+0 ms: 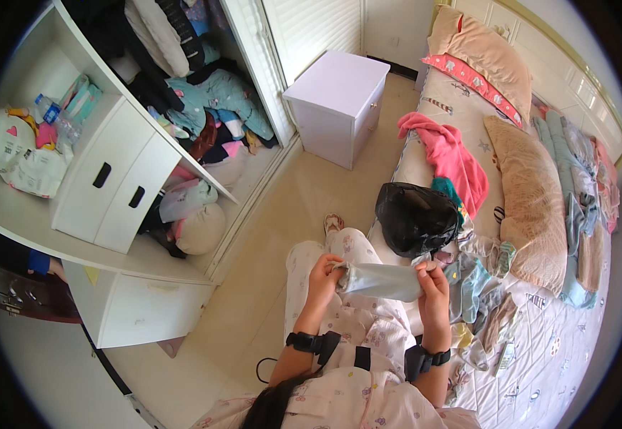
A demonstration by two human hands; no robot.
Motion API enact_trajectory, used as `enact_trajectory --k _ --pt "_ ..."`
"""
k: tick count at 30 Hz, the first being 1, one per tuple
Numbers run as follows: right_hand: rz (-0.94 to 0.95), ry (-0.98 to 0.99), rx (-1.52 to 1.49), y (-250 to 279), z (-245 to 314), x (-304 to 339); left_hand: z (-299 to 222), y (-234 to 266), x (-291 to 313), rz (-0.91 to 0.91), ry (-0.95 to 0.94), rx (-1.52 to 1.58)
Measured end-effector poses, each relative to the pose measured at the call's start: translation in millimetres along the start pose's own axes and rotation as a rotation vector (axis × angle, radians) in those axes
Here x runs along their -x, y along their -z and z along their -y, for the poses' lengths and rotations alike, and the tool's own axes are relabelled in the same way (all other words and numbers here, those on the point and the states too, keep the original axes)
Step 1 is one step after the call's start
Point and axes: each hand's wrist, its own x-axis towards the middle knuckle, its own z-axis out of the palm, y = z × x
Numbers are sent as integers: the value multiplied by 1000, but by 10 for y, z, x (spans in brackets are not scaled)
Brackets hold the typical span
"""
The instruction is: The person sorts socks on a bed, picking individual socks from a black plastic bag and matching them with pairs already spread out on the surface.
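Observation:
Above my lap, a pale grey-green piece of cloth (381,282) is stretched out sideways between my two hands. It looks long and narrow, like a sock or a small folded garment; I cannot tell which. My left hand (322,280) is closed on its left end, where the edge is bunched. At the other end, my right hand (434,286) pinches a corner between thumb and fingers. Just beyond my right hand, a black plastic bag (412,218) stands on the bed. Small crumpled clothes (474,279) lie on the bed to the right of that hand.
A pink garment (454,161), pillows (525,207) and a white remote control (505,359) lie on the bed. Ahead stands a white bedside cabinet (336,93). An open wardrobe with piled clothes (218,100) and a white drawer unit (114,175) are on the left.

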Motion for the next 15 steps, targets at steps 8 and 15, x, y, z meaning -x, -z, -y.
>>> enact_trajectory --k 8,15 --pt "224 61 492 13 239 108 64 272 55 22 -26 -571" --pt "289 334 815 224 277 196 -179 199 296 163 195 -382"
